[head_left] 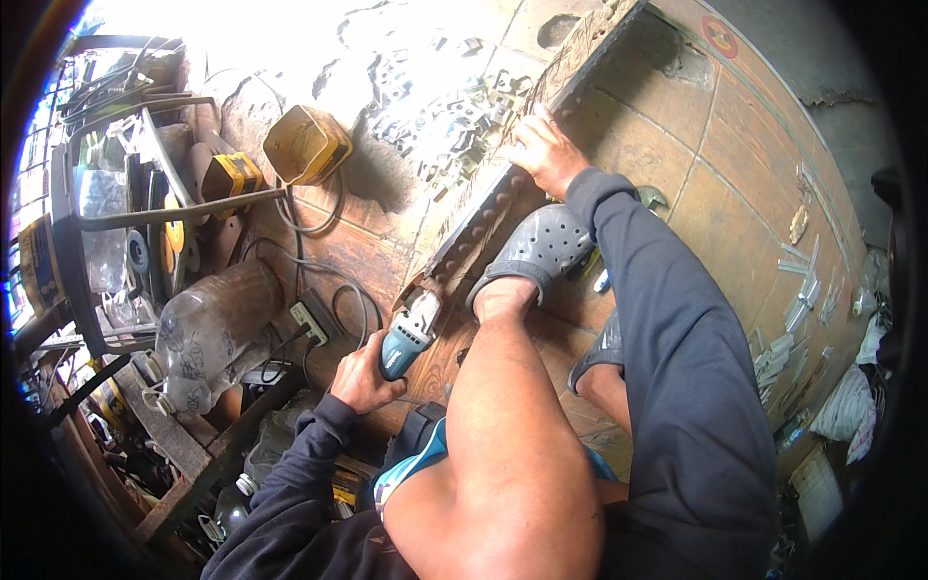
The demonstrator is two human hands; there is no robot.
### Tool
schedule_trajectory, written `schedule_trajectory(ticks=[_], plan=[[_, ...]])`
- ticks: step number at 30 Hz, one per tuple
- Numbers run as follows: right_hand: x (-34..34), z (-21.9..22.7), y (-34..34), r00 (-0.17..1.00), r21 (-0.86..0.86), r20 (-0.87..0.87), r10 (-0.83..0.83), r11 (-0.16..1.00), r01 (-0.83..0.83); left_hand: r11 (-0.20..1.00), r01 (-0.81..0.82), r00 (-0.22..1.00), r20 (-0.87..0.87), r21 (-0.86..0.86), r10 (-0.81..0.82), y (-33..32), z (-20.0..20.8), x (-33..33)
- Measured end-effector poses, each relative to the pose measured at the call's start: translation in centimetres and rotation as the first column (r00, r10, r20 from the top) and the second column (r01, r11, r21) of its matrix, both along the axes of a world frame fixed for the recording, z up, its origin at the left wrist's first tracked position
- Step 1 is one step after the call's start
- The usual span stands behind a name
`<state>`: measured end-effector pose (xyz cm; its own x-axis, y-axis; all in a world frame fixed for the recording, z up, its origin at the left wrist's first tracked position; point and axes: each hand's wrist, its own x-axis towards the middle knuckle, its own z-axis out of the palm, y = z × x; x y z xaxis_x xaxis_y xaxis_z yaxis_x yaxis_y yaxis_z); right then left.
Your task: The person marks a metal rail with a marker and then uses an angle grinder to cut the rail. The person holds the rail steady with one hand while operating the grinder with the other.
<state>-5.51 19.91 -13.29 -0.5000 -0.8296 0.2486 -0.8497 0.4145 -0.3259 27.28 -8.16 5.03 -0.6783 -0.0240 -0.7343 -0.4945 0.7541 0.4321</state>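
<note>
My left hand (362,377) grips a teal and grey angle grinder (408,333) whose head meets the near end of a long metal bar (503,184) lying on the tiled floor. My right hand (543,150) presses down on that bar farther along, fingers spread over its edge. My foot in a grey perforated clog (539,249) rests on the bar between the two hands. My bare leg and dark sleeves fill the lower middle.
A heap of small metal brackets (440,116) lies beyond the bar. A yellow square container (307,145), a power strip (314,319) with cables, a clear plastic jug (208,333) and a cluttered rack (106,222) stand at left. More metal pieces (797,309) lie at right.
</note>
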Motion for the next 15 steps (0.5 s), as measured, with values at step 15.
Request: schedule_trajectory(ticks=[15], plan=[[0.02, 0.21, -0.08, 1.000, 0.001, 0.005, -0.003, 1.000, 0.003, 1.000, 0.007, 1.000, 0.000, -0.014, -0.007, 0.09, -0.10, 0.10]])
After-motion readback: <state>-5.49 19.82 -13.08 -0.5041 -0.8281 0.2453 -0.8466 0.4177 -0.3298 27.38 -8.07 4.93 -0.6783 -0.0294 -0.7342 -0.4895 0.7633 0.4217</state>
